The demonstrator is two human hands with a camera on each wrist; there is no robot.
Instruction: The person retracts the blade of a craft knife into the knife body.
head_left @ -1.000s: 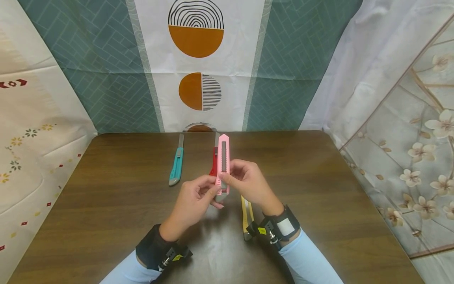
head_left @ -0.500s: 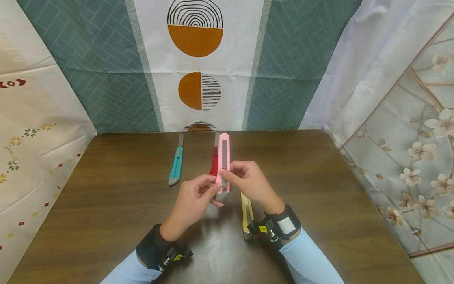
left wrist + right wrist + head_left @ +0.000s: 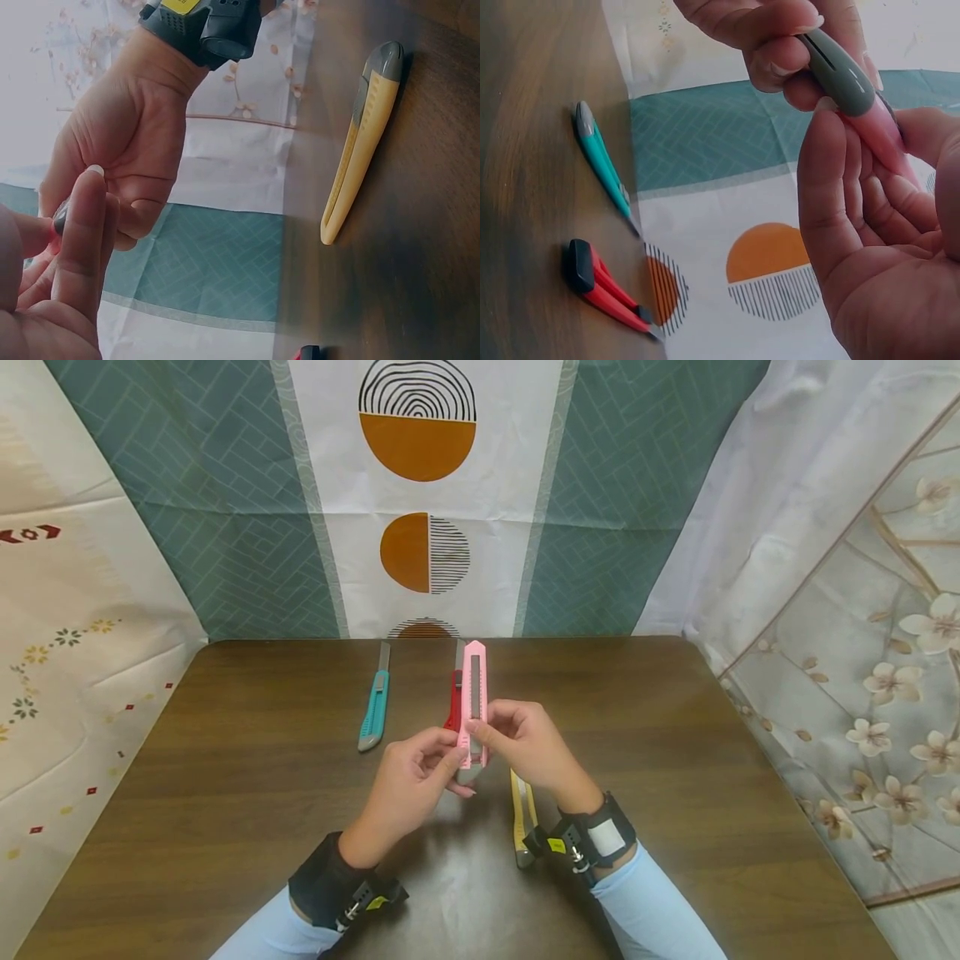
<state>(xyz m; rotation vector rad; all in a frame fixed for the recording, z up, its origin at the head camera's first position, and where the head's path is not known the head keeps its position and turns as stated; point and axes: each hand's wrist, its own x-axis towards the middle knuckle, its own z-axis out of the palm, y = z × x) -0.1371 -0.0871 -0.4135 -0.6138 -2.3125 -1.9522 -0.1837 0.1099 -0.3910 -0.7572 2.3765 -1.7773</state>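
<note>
Both hands hold a pink utility knife (image 3: 473, 685) upright above the table, its grey end cap (image 3: 844, 79) downward. My left hand (image 3: 414, 774) pinches the lower end near the cap, thumb in front. From the right side my right hand (image 3: 528, 747) grips the body, its thumb lying on the grey slider area. In the right wrist view the cap shows close up between the fingers of both hands. No blade sticks out of the pink tip. The left wrist view mostly hides the knife behind fingers.
On the wooden table (image 3: 247, 777) lie a teal utility knife (image 3: 373, 710) and a red one (image 3: 611, 292), both with blades out. A yellow utility knife (image 3: 362, 142) lies by the right wrist. A patterned cloth (image 3: 615, 510) hangs behind the table.
Both hands keep their hold on the pink utility knife, which stays almost in place. The other knives lie where they were; the view shifts only slightly.
</note>
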